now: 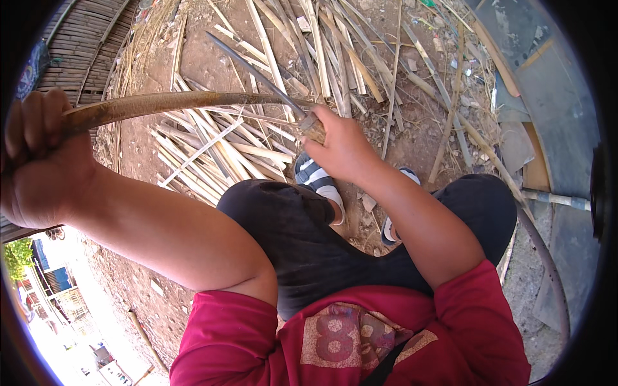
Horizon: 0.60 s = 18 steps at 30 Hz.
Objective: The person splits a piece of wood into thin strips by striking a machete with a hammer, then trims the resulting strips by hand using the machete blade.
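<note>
My left hand (pixel 48 157) is raised at the far left, its fingers wrapped round one end of a long, curved bamboo strip (pixel 174 101). The strip arches across to my right hand (pixel 341 145), which is closed on the wooden handle of a long knife (pixel 248 67). Its dark, narrow blade points up and to the left and crosses the strip close to the handle. Whether the strip's far end touches my right fingers, I cannot tell. Both hands are above the ground in front of my knees.
Split bamboo pieces (pixel 219 145) lie in a loose pile on the dirt before my feet, with more strips (pixel 322 48) farther off. Grey sheets (pixel 560 96) stand along the right. A woven bamboo panel (pixel 87 45) is at the upper left. A bent pole (pixel 544 251) curves by my right knee.
</note>
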Tool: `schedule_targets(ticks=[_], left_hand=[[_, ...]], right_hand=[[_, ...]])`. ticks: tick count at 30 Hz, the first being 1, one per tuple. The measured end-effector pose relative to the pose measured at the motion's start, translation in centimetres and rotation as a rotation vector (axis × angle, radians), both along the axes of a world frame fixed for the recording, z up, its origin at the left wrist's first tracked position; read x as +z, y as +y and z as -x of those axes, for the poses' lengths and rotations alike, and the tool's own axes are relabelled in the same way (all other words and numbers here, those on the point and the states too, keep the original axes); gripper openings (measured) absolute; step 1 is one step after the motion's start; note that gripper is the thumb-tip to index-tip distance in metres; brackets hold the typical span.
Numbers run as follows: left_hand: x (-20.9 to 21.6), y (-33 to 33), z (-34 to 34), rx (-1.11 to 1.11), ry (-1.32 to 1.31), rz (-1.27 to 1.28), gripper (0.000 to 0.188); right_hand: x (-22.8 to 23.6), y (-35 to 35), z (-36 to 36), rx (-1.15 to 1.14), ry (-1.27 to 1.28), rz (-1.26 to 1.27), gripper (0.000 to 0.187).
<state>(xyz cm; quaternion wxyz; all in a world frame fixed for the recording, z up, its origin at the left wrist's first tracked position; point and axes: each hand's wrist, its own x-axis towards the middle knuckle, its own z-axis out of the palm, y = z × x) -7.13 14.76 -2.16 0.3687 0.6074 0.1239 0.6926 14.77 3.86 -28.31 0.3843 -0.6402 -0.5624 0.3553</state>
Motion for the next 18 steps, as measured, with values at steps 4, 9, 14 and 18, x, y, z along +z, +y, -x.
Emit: schedule_targets(ticks=[4, 9, 14, 18], left_hand=[[0.6, 0.8, 2.4, -0.354, 0.068, 0.065, 0.030], [0.0, 1.4, 3.6, -0.787, 0.103, 0.102, 0.031], [0.0, 1.9, 0.7, -0.861, 0.262, -0.159, 0.042], [-0.5, 0.6, -0.4, -0.708, 0.112, -0.081, 0.045]], right_hand=[[-0.9, -0.3, 0.2, 0.044, -0.055, -0.010, 0.037], [-5.9, -0.1, -2.3, -0.041, -0.161, 0.264, 0.039], [-1.9, 0.1, 0.2, 0.000, -0.037, 0.075, 0.041], [-2.3, -0.3, 1.0, -0.021, -0.011, 0.020, 0.042]])
